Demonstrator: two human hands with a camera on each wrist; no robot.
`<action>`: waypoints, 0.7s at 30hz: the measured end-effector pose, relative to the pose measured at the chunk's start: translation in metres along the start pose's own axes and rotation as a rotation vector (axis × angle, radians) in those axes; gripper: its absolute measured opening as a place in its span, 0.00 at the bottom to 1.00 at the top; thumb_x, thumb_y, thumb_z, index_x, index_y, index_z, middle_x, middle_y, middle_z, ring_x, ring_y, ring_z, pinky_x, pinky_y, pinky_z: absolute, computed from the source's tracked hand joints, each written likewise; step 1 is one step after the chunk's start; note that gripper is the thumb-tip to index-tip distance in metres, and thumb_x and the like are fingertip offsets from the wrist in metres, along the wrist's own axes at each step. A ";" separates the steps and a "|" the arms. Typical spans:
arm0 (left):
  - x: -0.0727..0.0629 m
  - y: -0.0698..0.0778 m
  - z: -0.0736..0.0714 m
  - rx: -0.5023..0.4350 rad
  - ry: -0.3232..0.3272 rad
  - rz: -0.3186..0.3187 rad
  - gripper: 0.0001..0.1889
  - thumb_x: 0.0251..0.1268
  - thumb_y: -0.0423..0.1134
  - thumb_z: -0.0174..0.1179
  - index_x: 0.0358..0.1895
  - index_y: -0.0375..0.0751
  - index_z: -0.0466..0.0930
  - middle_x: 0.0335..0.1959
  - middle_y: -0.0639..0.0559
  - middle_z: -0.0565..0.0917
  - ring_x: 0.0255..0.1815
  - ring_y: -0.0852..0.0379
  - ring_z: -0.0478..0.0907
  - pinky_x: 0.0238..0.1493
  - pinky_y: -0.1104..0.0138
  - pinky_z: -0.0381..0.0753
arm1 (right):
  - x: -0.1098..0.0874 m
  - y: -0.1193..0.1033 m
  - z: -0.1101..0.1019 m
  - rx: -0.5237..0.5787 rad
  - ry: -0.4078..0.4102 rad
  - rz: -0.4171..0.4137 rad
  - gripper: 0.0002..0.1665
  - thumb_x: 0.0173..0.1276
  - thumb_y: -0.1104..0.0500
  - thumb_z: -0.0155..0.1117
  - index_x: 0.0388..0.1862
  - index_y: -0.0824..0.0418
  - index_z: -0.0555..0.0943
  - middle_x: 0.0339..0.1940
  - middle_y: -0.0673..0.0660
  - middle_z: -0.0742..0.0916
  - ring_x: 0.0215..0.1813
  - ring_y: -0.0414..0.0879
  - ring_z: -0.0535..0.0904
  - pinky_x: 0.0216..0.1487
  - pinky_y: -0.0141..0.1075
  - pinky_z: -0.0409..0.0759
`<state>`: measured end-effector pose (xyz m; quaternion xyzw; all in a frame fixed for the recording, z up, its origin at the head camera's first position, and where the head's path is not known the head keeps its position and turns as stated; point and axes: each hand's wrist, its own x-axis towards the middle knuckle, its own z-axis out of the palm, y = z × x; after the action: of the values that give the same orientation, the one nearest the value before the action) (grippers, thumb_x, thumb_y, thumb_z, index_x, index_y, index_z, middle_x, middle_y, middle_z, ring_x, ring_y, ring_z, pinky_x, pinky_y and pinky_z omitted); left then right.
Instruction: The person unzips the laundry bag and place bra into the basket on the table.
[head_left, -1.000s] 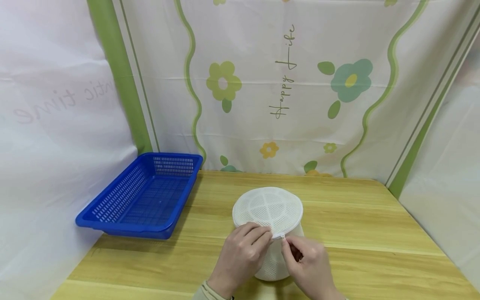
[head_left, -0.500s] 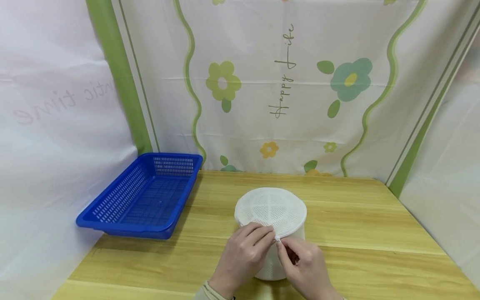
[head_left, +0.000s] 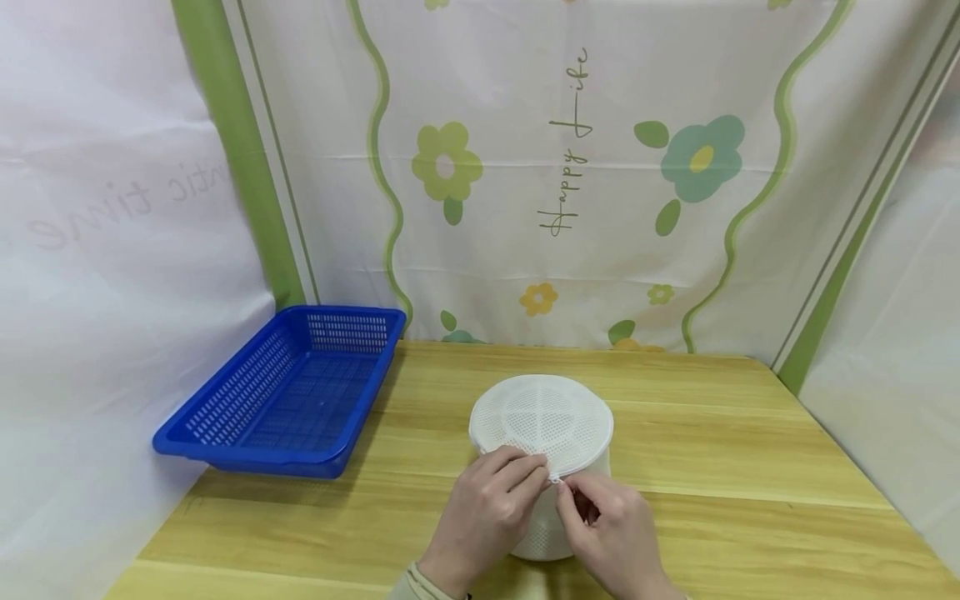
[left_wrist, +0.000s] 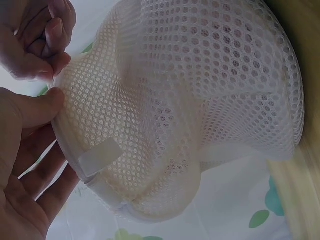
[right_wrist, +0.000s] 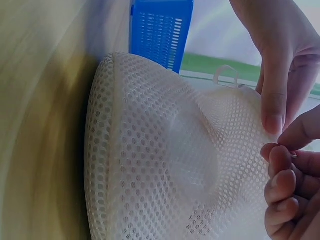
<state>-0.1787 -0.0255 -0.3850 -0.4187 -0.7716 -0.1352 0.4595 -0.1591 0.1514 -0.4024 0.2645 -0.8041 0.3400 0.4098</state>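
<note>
A white mesh laundry bag (head_left: 542,412), round and drum-shaped, stands upright on the table with its flat top facing up. My left hand (head_left: 486,504) grips the front of its top rim, fingers above and thumb below. Just right of it, the thumb and forefinger of my right hand (head_left: 618,527) pinch a small white zipper pull (head_left: 555,478) at the rim's edge. The left wrist view shows the side mesh (left_wrist: 170,100) sagging in folds and a small white tab (left_wrist: 100,156) by the rim. Fingers mostly hide the pull in the right wrist view.
A blue plastic basket (head_left: 330,457) with slotted sides sits at the table's left, nothing visible inside it. The wood-grain table (head_left: 720,450) is bordered by a flower-print curtain (head_left: 502,250) behind and white cloth at both sides.
Over the first half second my right hand shifted slightly left along the rim with the zipper pull, and the bag's top moved a little right. Since then hardly anything differs.
</note>
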 end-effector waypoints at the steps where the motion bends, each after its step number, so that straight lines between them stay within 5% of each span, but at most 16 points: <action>1: 0.000 0.000 0.000 0.001 0.003 -0.001 0.14 0.74 0.36 0.53 0.37 0.41 0.89 0.40 0.53 0.87 0.40 0.58 0.81 0.49 0.71 0.81 | 0.000 0.000 -0.001 0.001 -0.002 0.001 0.12 0.54 0.69 0.65 0.22 0.51 0.80 0.19 0.37 0.73 0.18 0.29 0.66 0.17 0.17 0.63; 21: 0.002 -0.001 -0.002 0.001 0.020 -0.005 0.11 0.72 0.36 0.56 0.36 0.42 0.89 0.40 0.54 0.87 0.40 0.59 0.81 0.46 0.71 0.81 | 0.004 0.003 -0.007 0.032 0.047 0.034 0.11 0.54 0.71 0.67 0.22 0.55 0.82 0.17 0.39 0.73 0.17 0.31 0.65 0.16 0.18 0.63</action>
<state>-0.1786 -0.0263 -0.3823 -0.4152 -0.7681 -0.1402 0.4668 -0.1596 0.1580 -0.3966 0.2492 -0.7929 0.3659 0.4187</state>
